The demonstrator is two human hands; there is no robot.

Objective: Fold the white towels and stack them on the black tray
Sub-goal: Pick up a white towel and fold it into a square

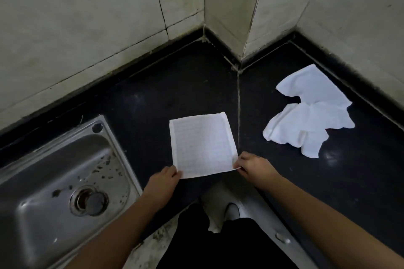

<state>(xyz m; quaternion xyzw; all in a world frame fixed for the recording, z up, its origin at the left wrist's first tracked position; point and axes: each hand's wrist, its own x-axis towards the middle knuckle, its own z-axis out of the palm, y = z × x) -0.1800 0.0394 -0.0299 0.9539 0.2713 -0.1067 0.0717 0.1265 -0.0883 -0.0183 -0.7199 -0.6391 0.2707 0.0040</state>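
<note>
Black worktop (pixel 175 94): my left hand (pixel 167 176) and right hand (pixel 251 165) pinch the towel's (pixel 202 144) near corners (long axis toward upper frame).

Dim and flat, with a greenish cast. Brightest on near towel (pixel 202 144). Faint sheen on sink (pixel 54 159) at near left, small glare patch on counter (pixel 332 156) at right. Soft shadows, slight blur throughout. Bent wall (pixel 87 28) lines toward edges.

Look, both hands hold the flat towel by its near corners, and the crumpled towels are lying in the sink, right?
Not quite. The crumpled towels lie on the black counter, right of the flat towel; the sink is on the left. The head view shows this. The left hand and right hand do hold its near corners.
</note>
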